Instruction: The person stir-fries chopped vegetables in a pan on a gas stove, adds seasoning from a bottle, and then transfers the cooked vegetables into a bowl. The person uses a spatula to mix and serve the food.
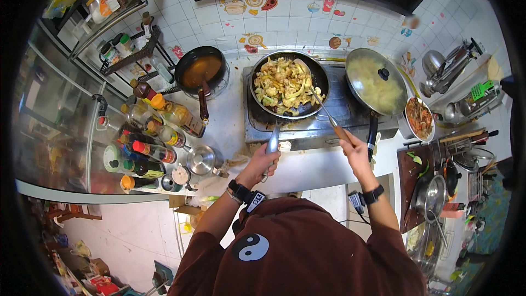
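My left hand [262,161] grips the metal handle [273,143] of a dark frying pan [324,76] on the gas stove. Cauliflower pieces [279,84], browned in places, fill much of the pan. In my right hand [356,150] is the wooden grip of a metal spatula [332,120]. Its shaft slants up to the left into the pan, and its head rests among the cauliflower at the pan's right side, partly covered by food.
Right of the pan stands a second pan under a glass lid [372,90], its black handle pointing toward me. A bowl of cooked food [419,119] sits beyond it. On the left are a small pan with brown liquid [203,70], several sauce bottles [154,152] and a steel pot [201,159].
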{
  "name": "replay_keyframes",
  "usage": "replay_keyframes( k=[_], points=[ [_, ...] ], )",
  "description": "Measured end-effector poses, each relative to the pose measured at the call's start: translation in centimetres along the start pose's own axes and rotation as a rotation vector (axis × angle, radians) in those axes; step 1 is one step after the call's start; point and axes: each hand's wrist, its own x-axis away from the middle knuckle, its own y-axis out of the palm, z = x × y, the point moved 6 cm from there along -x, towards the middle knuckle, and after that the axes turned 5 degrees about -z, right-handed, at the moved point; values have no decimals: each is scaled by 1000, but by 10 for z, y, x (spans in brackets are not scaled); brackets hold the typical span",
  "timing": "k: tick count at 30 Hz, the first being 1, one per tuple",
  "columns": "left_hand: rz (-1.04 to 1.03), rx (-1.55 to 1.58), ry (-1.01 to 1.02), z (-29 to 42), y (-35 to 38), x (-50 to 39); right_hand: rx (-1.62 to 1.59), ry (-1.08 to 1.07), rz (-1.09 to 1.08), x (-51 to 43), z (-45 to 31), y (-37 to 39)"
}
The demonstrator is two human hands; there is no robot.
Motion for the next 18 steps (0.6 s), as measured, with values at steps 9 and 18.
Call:
replay_keyframes(
  k=[9, 18],
  points=[
    [6, 28, -3, 1, 2, 3, 1160, -461, 126, 59, -93, -38],
    [-17, 24, -11, 2, 1, 3, 746, -163, -34, -102, -87, -37]
  ],
)
